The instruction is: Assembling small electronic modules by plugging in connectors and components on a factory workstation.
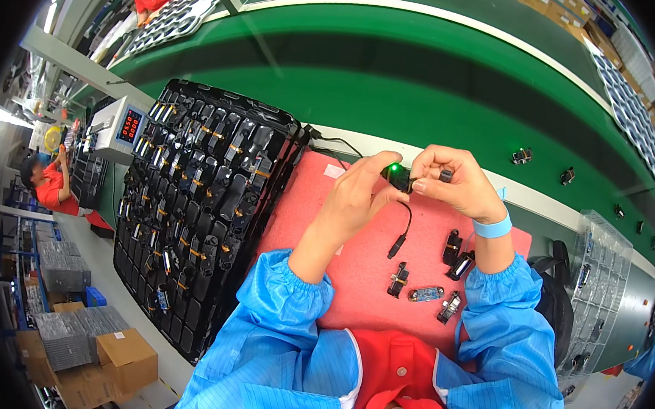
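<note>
Above the pink mat (363, 285), my left hand (351, 199) pinches a small black electronic device (397, 177) with a glowing green light. My right hand (453, 183) meets it from the other side, fingers pinched at the device's edge. A small black cylindrical end (445, 175) pokes out between the right fingers; what it belongs to is hidden. Below the device hangs a black cable with a plug (397, 246). Nearer me on the mat lie black modules (452, 247), another small module (399, 280), a bluish circuit board (426, 294) and a silver-and-black part (449, 308).
Left of the mat stands a stack of black trays (204, 183) filled with parts. Behind it sits a meter (121, 131) with red digits. A green conveyor belt (409, 69) carries small parts (521, 156). Clear plastic trays (596, 292) stand at right. A co-worker in red (53, 192) is at far left.
</note>
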`<state>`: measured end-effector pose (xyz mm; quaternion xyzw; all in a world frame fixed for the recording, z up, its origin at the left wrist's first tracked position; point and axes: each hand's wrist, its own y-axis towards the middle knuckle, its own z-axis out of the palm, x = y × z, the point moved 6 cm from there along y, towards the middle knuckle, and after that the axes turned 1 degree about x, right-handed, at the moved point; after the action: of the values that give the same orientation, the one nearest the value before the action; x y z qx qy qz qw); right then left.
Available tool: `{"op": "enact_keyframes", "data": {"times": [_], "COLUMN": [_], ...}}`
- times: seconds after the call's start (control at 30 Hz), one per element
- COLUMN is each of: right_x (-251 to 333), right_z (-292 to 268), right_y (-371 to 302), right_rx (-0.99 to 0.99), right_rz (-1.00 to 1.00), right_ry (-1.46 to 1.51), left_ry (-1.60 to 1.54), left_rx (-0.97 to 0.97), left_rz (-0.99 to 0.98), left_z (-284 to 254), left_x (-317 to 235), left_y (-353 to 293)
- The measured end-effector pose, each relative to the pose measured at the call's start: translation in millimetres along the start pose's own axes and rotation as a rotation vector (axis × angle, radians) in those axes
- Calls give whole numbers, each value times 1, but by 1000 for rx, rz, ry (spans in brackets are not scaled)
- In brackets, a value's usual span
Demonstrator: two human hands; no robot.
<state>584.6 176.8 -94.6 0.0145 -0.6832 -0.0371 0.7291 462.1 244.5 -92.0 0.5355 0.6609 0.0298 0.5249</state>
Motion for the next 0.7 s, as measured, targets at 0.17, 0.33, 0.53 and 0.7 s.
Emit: {"op": "enact_keyframes", "data": {"times": [0.17,0.33,0.53,0.7], "right_x": [-19,-39,-47,-32], "right_z": [-36,-63,-62,-45], "right_y": [10,15,15,14], "right_rx": [-302,-375,-327,-375], "right_rz": [-123,-273,-292,-191], "right_ry": [-26,661,700,397], "left_ry": [191,506,90,-72], "left_rx": [104,-7,489,676], "left_rz": [-281,-96,-109,-42], "left_z": [31,58,97,110], "left_x": [52,59,-41,-45], "left_y": [32,72,-20,-38]}}
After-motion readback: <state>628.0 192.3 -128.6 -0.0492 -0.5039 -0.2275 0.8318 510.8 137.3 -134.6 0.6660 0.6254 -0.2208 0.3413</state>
